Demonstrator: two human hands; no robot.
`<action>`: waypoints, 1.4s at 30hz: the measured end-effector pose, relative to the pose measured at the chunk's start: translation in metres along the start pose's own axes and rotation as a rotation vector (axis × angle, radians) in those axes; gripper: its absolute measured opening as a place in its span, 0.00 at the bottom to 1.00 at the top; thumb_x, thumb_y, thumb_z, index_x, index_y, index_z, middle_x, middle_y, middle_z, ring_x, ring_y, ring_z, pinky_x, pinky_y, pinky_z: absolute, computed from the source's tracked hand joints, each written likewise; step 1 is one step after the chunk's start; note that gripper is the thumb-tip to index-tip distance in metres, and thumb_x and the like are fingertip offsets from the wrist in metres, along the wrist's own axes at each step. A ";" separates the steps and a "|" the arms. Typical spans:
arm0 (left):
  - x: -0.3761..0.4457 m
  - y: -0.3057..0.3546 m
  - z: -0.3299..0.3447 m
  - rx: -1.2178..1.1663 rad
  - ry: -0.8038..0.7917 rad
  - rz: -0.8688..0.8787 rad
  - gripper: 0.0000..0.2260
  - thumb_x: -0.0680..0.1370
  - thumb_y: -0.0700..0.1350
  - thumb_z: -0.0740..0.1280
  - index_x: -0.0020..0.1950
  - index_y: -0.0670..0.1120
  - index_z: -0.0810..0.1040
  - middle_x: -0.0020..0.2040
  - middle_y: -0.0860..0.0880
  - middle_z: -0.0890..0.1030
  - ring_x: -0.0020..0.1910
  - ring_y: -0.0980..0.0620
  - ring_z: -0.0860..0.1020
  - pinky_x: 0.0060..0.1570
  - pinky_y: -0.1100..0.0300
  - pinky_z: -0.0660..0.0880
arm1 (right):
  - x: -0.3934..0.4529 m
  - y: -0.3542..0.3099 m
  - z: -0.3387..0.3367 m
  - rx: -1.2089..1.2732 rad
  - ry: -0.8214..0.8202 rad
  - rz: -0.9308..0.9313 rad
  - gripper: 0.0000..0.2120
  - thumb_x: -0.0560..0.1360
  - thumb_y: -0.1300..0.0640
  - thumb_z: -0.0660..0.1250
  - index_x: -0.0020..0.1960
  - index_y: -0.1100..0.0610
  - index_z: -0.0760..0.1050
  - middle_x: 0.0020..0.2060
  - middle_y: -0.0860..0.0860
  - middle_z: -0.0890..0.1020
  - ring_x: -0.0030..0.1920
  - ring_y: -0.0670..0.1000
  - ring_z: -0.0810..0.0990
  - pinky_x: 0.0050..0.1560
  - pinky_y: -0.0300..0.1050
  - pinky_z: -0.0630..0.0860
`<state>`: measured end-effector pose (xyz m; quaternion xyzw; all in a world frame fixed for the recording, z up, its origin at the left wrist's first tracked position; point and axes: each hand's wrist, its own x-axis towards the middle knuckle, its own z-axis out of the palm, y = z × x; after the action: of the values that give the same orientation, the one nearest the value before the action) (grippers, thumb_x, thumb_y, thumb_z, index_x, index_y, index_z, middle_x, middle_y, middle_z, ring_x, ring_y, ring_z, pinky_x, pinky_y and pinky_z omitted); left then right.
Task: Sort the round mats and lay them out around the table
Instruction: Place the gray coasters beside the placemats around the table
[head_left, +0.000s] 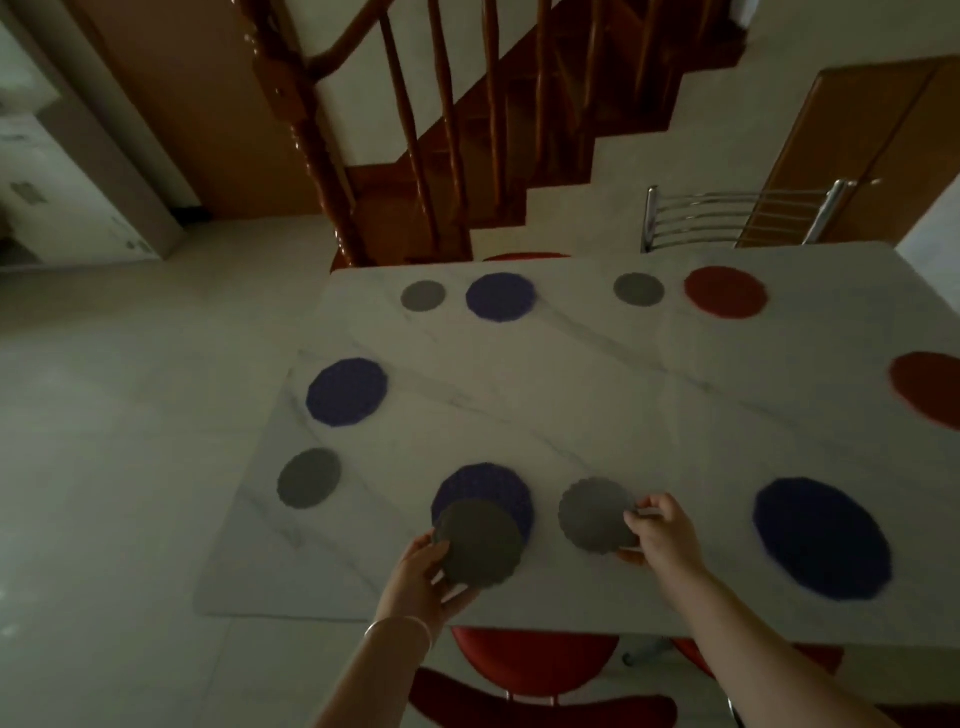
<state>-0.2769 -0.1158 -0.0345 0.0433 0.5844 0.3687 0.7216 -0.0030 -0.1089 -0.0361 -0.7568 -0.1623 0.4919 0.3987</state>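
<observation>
We see the left hand (423, 574) gripping a small round grey mat (480, 543) by its near-left edge, fingers curled under it, the mat overlapping a larger round blue woven mat (485, 486) on the white marble-patterned table (597, 384). The right hand (660, 530) pinches the right edge of a second scalloped grey mat (595, 514) just beside the blue one. More grey, blue and red mats lie apart round the table's edges.

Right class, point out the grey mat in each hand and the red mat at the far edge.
Left-hand grey mat (480, 543), head view, centre.
Right-hand grey mat (595, 513), head view, centre.
Far red mat (725, 292), head view, centre.
</observation>
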 end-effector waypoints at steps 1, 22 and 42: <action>0.001 -0.006 -0.005 -0.016 0.004 -0.001 0.07 0.76 0.38 0.63 0.50 0.49 0.77 0.51 0.44 0.78 0.47 0.42 0.78 0.31 0.50 0.80 | 0.004 0.004 0.002 -0.029 0.008 -0.010 0.05 0.76 0.66 0.64 0.50 0.60 0.69 0.50 0.59 0.72 0.45 0.60 0.76 0.31 0.49 0.77; -0.010 -0.033 0.057 0.078 -0.198 0.025 0.09 0.76 0.38 0.63 0.53 0.48 0.77 0.54 0.44 0.79 0.51 0.42 0.79 0.40 0.49 0.80 | -0.014 0.009 -0.017 -0.323 -0.425 -0.220 0.11 0.74 0.43 0.65 0.52 0.47 0.78 0.45 0.48 0.82 0.44 0.48 0.81 0.39 0.44 0.80; -0.016 -0.180 0.342 0.076 -0.243 -0.012 0.03 0.78 0.42 0.64 0.46 0.48 0.75 0.49 0.44 0.80 0.47 0.43 0.79 0.33 0.49 0.81 | 0.082 -0.038 -0.308 0.196 -0.016 -0.123 0.19 0.71 0.64 0.72 0.60 0.68 0.76 0.47 0.58 0.80 0.40 0.53 0.81 0.27 0.40 0.79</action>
<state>0.1082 -0.1293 -0.0032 0.1112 0.5065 0.3341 0.7871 0.3103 -0.1695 0.0031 -0.6990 -0.1628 0.4860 0.4988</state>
